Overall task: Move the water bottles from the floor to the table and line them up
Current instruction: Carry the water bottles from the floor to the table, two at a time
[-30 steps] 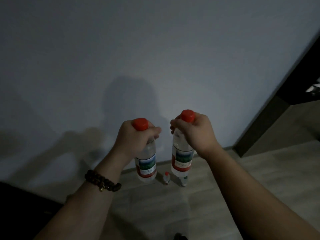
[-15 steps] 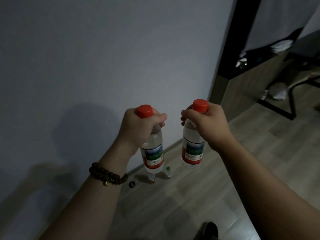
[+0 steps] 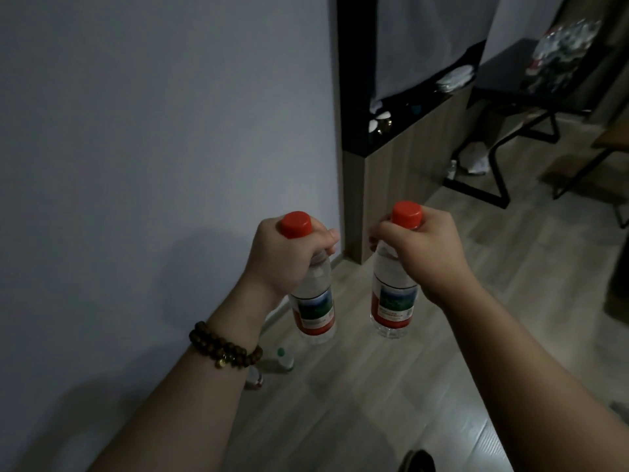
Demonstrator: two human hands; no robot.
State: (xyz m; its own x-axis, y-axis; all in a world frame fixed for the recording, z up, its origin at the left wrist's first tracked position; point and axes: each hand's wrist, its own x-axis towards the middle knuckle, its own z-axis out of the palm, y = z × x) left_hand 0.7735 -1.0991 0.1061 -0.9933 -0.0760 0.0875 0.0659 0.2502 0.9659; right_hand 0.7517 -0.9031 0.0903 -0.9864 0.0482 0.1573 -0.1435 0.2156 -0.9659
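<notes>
My left hand (image 3: 282, 260) grips the neck of a clear water bottle (image 3: 315, 310) with a red cap and a red, green and blue label. My right hand (image 3: 420, 253) grips the neck of a second red-capped bottle (image 3: 393, 303) the same way. Both bottles hang upright in the air, side by side, well above the wooden floor. Two more bottles stand on the floor by the wall below my left wrist: one with a green cap (image 3: 284, 359) and one partly hidden (image 3: 254, 379). A dark table (image 3: 503, 80) stands at the far upper right.
A pale wall (image 3: 153, 131) fills the left. A wood cabinet with a black top (image 3: 401, 144) holds small items beside a black doorframe. A bulky plastic-wrapped pack (image 3: 558, 52) sits on the table, whose black metal legs (image 3: 500, 185) reach the floor. My shoe tip (image 3: 417, 461) shows at the bottom.
My view has swung to the right, bringing the cabinet and table into sight. Both hands still hold their bottles, now farther from the ones on the floor.
</notes>
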